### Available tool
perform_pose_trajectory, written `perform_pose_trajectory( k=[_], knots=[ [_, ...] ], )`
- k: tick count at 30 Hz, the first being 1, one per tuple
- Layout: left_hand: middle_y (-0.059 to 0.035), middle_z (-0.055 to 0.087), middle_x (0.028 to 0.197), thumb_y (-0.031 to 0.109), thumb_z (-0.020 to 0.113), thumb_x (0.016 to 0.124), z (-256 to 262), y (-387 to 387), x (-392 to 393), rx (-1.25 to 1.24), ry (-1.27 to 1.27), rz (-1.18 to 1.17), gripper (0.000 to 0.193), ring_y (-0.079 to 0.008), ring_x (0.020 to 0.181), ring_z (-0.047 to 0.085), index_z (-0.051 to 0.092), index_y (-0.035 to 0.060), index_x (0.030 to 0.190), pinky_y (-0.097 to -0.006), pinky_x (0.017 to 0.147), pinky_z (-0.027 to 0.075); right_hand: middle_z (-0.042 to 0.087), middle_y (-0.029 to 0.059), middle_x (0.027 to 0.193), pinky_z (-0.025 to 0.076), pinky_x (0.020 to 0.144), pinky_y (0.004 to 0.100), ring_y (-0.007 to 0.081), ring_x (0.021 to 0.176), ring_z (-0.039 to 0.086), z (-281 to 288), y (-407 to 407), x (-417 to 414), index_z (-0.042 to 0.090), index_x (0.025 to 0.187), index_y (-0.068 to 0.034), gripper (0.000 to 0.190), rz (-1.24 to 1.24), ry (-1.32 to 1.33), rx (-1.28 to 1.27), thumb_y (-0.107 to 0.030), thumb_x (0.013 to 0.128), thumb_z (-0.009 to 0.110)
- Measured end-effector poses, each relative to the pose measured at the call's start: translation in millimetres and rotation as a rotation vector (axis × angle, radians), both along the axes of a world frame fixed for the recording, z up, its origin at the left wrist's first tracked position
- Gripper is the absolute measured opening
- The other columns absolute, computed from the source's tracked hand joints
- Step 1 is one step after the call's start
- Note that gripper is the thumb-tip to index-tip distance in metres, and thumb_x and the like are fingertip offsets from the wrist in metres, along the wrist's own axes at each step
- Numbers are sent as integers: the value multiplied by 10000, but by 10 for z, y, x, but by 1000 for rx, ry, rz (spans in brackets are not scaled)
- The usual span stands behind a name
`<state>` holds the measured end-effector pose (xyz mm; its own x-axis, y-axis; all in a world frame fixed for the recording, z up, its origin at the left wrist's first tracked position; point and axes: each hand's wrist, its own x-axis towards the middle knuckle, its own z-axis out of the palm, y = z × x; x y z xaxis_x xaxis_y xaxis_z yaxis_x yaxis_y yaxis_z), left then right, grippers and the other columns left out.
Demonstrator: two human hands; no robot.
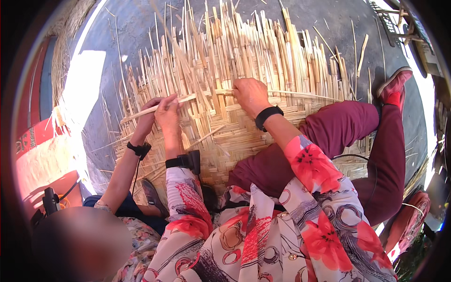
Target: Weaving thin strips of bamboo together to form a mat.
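A long, pale split-reed strip [221, 92] runs crosswise over a partly woven reed mat [243, 135]. My right hand [252, 96] is closed around the strip near the middle of the mat, its knuckles up. Further left, my left hand [167, 114] pinches the same strip between thumb and fingers. Upright reed ends [243, 53] fan out beyond my hands, uneven in length. Some of these upright reeds cross over the strip between my hands. The near part of the mat shows a tight diagonal weave.
At my left a co-worker's hand [143, 121] reaches to the strip, partly behind my left hand. My bent leg [338, 127] rests over the mat's right side. Loose reeds [362, 55] lie on the grey floor [141, 31]. A black cable [352, 155] crosses near my leg.
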<state>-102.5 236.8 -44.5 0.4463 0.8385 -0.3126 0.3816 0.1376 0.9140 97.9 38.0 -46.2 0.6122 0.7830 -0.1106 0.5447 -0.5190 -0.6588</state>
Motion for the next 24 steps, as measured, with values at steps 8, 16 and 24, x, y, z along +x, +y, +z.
perform_pose_trajectory(
  k=[8,16,24],
  knots=[
    [-82,612,1156,-2,533,929,-56,907,-659,498,-16,-689,154,-210,951,638,619,-28,1055,-309,804,548,672,145,692,541,676,424,326,706,676,-107,-54,-132,683,696,-46,106,-52,-213,-138,-103,763,624],
    [-197,483,1307,51,436,957,-88,894,-1349,60,-277,-112,368,-285,1115,572,403,-31,1314,-396,988,471,689,121,728,549,659,400,283,713,689,-20,-108,-229,696,714,-71,92,-5,-113,-177,-59,754,614],
    [-143,682,742,103,640,854,516,233,-450,8,716,3,363,-352,728,684,583,-1,1197,-448,691,551,690,92,721,528,661,364,265,771,679,13,-100,-308,706,718,-116,63,132,-260,-283,-89,750,658]
  ],
)
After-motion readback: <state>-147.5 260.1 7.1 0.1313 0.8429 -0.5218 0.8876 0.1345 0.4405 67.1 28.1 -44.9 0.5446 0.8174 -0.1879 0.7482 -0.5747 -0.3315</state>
